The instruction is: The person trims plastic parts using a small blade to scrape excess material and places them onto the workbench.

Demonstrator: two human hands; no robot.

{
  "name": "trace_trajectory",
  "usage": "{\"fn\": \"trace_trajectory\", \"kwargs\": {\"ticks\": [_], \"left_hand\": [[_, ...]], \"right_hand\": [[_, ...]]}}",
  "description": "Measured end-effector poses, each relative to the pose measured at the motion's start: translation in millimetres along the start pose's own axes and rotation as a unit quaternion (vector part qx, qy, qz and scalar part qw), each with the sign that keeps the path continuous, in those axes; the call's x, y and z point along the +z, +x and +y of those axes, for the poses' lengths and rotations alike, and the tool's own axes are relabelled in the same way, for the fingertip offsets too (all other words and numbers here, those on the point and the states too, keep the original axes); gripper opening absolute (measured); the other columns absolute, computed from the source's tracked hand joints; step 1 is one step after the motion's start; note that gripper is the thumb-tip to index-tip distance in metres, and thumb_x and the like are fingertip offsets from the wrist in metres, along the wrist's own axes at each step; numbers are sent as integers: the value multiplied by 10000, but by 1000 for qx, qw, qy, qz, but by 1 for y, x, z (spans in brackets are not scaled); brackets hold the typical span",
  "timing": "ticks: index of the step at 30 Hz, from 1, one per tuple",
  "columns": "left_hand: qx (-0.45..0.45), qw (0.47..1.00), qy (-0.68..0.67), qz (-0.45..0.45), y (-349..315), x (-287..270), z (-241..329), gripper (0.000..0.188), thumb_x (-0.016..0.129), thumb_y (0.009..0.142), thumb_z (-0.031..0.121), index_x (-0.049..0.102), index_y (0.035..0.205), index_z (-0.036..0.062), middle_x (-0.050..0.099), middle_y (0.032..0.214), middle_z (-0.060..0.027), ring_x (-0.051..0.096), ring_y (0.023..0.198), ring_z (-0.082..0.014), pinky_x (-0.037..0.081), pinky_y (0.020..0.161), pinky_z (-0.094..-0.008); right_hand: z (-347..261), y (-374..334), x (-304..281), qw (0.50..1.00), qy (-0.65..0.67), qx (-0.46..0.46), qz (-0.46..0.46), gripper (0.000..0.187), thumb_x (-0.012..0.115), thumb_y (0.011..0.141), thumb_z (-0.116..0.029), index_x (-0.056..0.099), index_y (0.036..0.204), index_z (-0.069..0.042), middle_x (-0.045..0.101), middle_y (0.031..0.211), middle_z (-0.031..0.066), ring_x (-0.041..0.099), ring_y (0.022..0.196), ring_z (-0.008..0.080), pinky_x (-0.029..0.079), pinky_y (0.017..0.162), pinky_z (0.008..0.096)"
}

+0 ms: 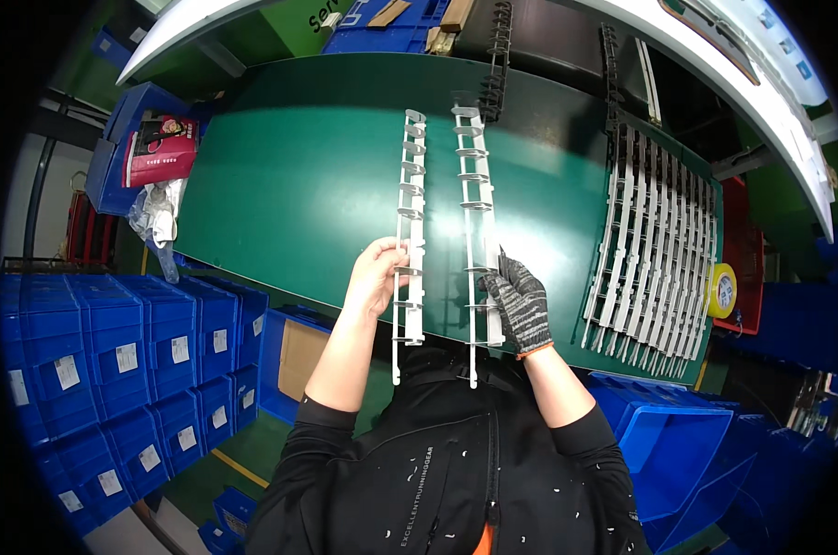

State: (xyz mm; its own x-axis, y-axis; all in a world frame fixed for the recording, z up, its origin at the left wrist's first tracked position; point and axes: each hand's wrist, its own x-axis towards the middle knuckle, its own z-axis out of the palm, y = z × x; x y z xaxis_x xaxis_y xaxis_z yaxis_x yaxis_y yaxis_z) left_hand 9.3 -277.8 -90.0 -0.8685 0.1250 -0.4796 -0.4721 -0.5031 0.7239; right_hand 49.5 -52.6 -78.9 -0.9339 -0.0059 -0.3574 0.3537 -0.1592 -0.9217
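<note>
My bare left hand (379,275) is closed around a long white finned strip (417,217), with a thin rod along one side and several rounded fins across it. Beside it, my right hand (521,301), in a grey knit glove, grips a second, similar white finned strip (481,166). The two strips run side by side, apart from each other, from over the green table (280,139) to its near edge. Their lower rod ends reach past that edge toward my body. My left fingertips are partly hidden behind the first strip.
Many similar white strips (655,250) lie in a row at the right, next to a yellow tape roll (722,289). Black finned strips (496,74) lie at the far edge. Stacked blue bins (123,351) stand left; an open blue bin (669,453) is at lower right.
</note>
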Motion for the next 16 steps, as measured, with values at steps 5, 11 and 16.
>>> {"fn": "trace_trajectory", "kwargs": {"ticks": [5,11,16], "left_hand": [[26,999,-32,-10,-18,22,7,302,567,796,90,511,1068,-30,567,1000,-122,605,866,-195,535,651,-285],[11,999,-38,-9,-29,28,6,274,553,816,105,521,1063,-10,562,1020,-106,589,888,-203,530,684,-333],[-16,999,-25,-24,-30,27,8,262,544,828,113,510,1072,23,537,1022,-54,575,884,-171,531,689,-327]], "right_hand": [[-15,-3,23,997,61,47,-27,203,574,808,-34,570,1004,17,612,859,45,573,752,106,474,671,238],[-34,-18,32,989,95,100,-56,192,567,824,-84,574,993,8,615,828,49,571,727,96,480,640,240],[-26,-17,36,997,7,65,-39,248,591,812,-113,562,1037,-13,616,864,46,577,726,120,494,675,262]]}}
